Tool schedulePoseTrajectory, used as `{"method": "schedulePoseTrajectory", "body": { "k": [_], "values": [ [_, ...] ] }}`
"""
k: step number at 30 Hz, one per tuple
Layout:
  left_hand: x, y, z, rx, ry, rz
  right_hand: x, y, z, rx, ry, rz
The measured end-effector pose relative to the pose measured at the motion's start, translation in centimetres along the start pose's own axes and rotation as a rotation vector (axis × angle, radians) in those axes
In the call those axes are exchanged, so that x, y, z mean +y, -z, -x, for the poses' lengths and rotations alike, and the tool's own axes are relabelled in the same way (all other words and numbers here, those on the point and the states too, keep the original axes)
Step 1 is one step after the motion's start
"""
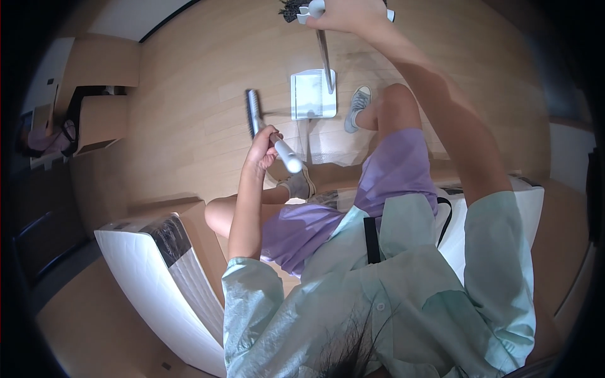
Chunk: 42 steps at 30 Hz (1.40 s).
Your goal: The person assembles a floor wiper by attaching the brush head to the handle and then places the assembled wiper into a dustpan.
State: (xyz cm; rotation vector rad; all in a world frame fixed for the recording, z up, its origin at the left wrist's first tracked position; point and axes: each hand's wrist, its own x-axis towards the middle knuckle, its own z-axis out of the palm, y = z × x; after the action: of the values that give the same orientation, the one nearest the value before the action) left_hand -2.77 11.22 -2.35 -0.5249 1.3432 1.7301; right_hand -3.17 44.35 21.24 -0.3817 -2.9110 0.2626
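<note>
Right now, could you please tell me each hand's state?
Left hand: closed, holding the brush.
Right hand: holding something white, partly out of view.

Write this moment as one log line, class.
left hand: gripping white-handled brush; right hand: gripping white object, partly hidden; long-handled dustpan: on floor

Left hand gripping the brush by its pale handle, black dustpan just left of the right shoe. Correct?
Not quite: the dustpan is white, as the head view shows. The rest holds: left hand on the brush's pale handle, dustpan just left of the right shoe.
</note>
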Motion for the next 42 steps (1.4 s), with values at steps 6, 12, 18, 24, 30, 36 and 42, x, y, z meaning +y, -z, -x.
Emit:
{"method": "schedulePoseTrajectory", "body": {
  "k": [6,12,18,24,30,36,42],
  "values": [
    [4.5,2.2,3.8,-0.488,0.164,0.564,-0.8,-1.0,-0.1,-0.014,0.039,-0.039],
    [10.7,7.0,9.3,-0.653,0.194,0.873,0.6,-0.3,1.0,0.046,0.064,-0.038],
    [13.9,11.6,9.9,-0.433,0.013,0.59,0.2,-0.8,0.3,0.023,0.059,-0.045],
    [11.1,13.4,1.4,0.026,0.017,0.277,0.4,-0.4,0.3,0.013,0.037,-0.049],
    [0.4,7.7,-4.4,0.207,-0.028,-0.143,-0.4,-0.7,0.5,0.02,0.031,0.0],
    [0.5,-0.6,-0.7,-0.073,-0.002,0.048,-0.3,-0.8,0.2,0.05,0.022,-0.036],
    [3.2,-0.6,2.4,-0.495,0.007,0.49,0.0,-0.4,0.3,0.001,0.041,-0.016]
  ]
}}
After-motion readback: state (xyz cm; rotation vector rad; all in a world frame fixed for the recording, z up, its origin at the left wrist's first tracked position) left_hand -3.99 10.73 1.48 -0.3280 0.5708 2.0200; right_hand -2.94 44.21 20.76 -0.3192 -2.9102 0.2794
